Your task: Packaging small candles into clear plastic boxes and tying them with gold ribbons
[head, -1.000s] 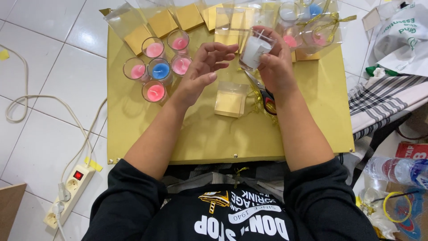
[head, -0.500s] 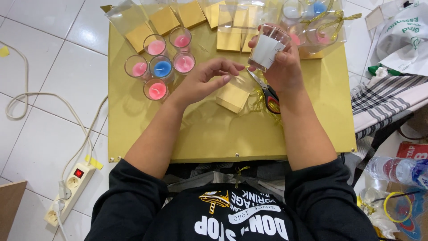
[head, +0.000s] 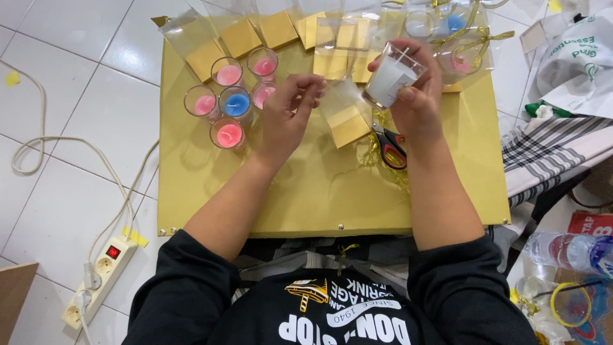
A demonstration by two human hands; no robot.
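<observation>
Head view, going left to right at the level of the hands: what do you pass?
White cable → pink candle glass → blue candle glass → left hand → clear bag with gold base → white candle glass held by the right hand → striped cloth.

Left hand (head: 288, 115) seemingly pinching; right hand (head: 415, 96) curled shut.

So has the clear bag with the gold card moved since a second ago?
Yes. The left hand has lifted the clear bag off the gold board, toward the white candle glass in the right hand.
</observation>
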